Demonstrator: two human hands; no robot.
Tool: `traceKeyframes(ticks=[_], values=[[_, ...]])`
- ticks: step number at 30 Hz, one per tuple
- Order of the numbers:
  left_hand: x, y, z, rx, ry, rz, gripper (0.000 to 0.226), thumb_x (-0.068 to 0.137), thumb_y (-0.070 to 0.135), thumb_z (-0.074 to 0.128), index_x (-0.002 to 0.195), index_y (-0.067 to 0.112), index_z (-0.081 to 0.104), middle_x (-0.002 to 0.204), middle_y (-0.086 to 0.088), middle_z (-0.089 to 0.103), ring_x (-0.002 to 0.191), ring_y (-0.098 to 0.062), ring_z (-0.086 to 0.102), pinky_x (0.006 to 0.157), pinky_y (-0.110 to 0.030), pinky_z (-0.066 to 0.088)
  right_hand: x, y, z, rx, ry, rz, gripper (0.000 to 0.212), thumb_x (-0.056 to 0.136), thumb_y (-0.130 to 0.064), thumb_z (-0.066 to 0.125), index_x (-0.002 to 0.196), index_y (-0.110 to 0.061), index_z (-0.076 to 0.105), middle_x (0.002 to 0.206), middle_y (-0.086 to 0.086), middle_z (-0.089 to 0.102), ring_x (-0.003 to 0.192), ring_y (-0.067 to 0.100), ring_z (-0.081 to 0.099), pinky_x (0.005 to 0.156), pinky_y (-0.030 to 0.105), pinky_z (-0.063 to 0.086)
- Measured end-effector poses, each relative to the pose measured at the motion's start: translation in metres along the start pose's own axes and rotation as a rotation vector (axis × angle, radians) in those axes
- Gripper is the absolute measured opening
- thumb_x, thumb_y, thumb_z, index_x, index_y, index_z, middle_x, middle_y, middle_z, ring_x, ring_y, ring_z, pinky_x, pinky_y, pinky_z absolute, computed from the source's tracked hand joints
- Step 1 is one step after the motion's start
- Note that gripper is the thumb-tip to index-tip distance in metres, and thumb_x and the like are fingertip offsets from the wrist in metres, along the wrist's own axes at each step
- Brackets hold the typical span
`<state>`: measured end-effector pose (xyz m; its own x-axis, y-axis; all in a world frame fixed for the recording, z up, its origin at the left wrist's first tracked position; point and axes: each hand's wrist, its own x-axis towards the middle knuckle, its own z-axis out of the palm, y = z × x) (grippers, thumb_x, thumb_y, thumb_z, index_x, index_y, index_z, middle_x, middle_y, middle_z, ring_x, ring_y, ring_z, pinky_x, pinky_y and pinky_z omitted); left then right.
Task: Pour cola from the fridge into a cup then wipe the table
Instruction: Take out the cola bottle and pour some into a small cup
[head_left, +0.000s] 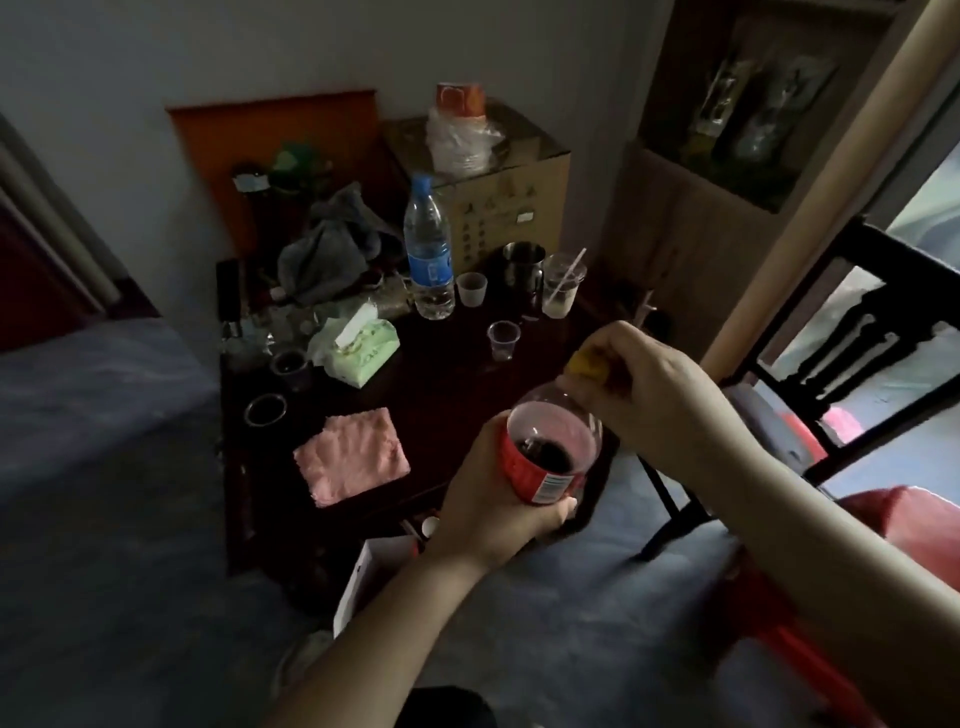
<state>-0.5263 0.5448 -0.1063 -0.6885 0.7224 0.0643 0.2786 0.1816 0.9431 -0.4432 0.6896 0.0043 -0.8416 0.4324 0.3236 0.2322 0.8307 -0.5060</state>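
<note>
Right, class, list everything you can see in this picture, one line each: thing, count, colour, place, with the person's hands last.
cola bottle: one, red label, held over the table's near edge
cap: one, yellow, at the cola bottle's top
pink cloth: one, pink, table's near left
tissue pack: one, pale green, behind the pink cloth
water bottle: one, clear, blue label, table's back
small clear cup: one, clear, mid-table
whitish cup: one, beside the water bottle
steel mug: one, silver, right of the whitish cup
straw cup: one, clear, right of the steel mug
table: one, dark
hands: two; left hand grips the cola bottle, right hand pinches the cap
</note>
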Motion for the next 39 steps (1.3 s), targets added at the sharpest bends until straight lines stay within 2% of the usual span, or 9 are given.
traceKeyframes(ticks=[3, 6, 11, 16, 22, 25, 30, 35, 39], values=[[0.011, -0.002, 0.002, 0.02, 0.06, -0.05, 0.086, 0.052, 0.032, 0.089, 0.117, 0.055, 0.038, 0.116, 0.019, 0.06, 0.104, 0.006, 0.059, 0.091, -0.025, 0.05, 0.018, 0.01, 0.005, 0.024, -0.025, -0.038, 0.043, 0.075, -0.062, 0.052, 0.098, -0.026, 0.054, 0.084, -0.013, 0.059, 0.073, 0.009, 0.056, 0.063, 0.034, 0.051], [0.027, -0.009, 0.003, 0.027, 0.102, -0.088, 0.086, 0.051, 0.033, 0.088, 0.12, 0.05, 0.04, 0.115, 0.017, 0.062, 0.103, 0.002, 0.061, 0.092, -0.034, 0.051, 0.04, 0.018, 0.009, 0.024, -0.026, -0.071, 0.042, 0.077, -0.062, 0.052, 0.096, -0.025, 0.055, 0.078, -0.016, 0.054, 0.068, 0.005, 0.053, 0.057, 0.025, 0.046], [0.061, -0.021, -0.002, 0.064, 0.162, -0.105, 0.086, 0.051, 0.033, 0.089, 0.122, 0.046, 0.041, 0.115, 0.018, 0.062, 0.105, 0.002, 0.06, 0.093, -0.033, 0.051, 0.08, 0.031, 0.022, 0.048, -0.05, -0.075, 0.031, 0.082, -0.055, 0.054, 0.089, -0.025, 0.055, 0.065, -0.013, 0.052, 0.06, 0.004, 0.051, 0.052, 0.023, 0.04], [0.114, -0.037, -0.008, 0.073, 0.239, -0.069, 0.085, 0.051, 0.035, 0.088, 0.118, 0.051, 0.039, 0.116, 0.017, 0.061, 0.107, 0.0, 0.059, 0.093, -0.033, 0.051, 0.135, 0.044, 0.036, 0.019, -0.097, -0.066, 0.034, 0.078, -0.057, 0.057, 0.088, -0.024, 0.056, 0.06, -0.014, 0.051, 0.059, 0.001, 0.051, 0.048, 0.015, 0.033], [0.177, -0.045, -0.018, 0.129, 0.271, -0.008, 0.086, 0.052, 0.03, 0.09, 0.123, 0.039, 0.042, 0.118, 0.016, 0.059, 0.107, 0.003, 0.057, 0.088, -0.01, 0.044, 0.204, 0.057, 0.047, -0.136, -0.062, -0.086, 0.044, 0.074, -0.066, 0.053, 0.074, -0.022, 0.051, 0.056, -0.007, 0.053, 0.053, 0.009, 0.05, 0.047, 0.03, 0.039], [0.204, -0.052, -0.023, 0.151, 0.227, -0.008, 0.087, 0.053, 0.033, 0.089, 0.126, 0.034, 0.042, 0.118, 0.015, 0.059, 0.107, 0.002, 0.058, 0.089, -0.012, 0.045, 0.23, 0.069, 0.055, -0.11, -0.095, -0.088, 0.041, 0.078, -0.059, 0.057, 0.072, -0.019, 0.049, 0.055, -0.004, 0.052, 0.052, 0.007, 0.048, 0.047, 0.025, 0.032], [0.228, -0.052, -0.029, 0.171, 0.189, -0.057, 0.083, 0.054, 0.034, 0.088, 0.121, 0.043, 0.04, 0.113, 0.02, 0.059, 0.102, 0.007, 0.057, 0.083, -0.006, 0.042, 0.258, 0.083, 0.064, -0.06, -0.136, -0.191, 0.038, 0.083, -0.052, 0.056, 0.072, -0.018, 0.043, 0.052, -0.005, 0.044, 0.049, 0.008, 0.043, 0.046, 0.019, 0.026], [0.241, -0.048, -0.036, 0.136, 0.154, -0.106, 0.079, 0.057, 0.032, 0.088, 0.113, 0.054, 0.037, 0.11, 0.022, 0.061, 0.099, 0.008, 0.059, 0.081, -0.009, 0.046, 0.278, 0.094, 0.067, 0.099, -0.225, -0.282, 0.033, 0.083, -0.045, 0.061, 0.078, -0.014, 0.05, 0.054, -0.007, 0.046, 0.055, 0.009, 0.045, 0.051, 0.018, 0.034], [0.242, -0.046, -0.043, 0.064, 0.101, -0.134, 0.087, 0.057, 0.029, 0.09, 0.124, 0.049, 0.039, 0.116, 0.021, 0.061, 0.104, 0.002, 0.061, 0.092, -0.028, 0.051, 0.291, 0.096, 0.059, 0.197, -0.409, -0.391, 0.026, 0.085, -0.041, 0.06, 0.089, -0.017, 0.054, 0.07, -0.008, 0.057, 0.066, 0.006, 0.053, 0.056, 0.015, 0.039]])
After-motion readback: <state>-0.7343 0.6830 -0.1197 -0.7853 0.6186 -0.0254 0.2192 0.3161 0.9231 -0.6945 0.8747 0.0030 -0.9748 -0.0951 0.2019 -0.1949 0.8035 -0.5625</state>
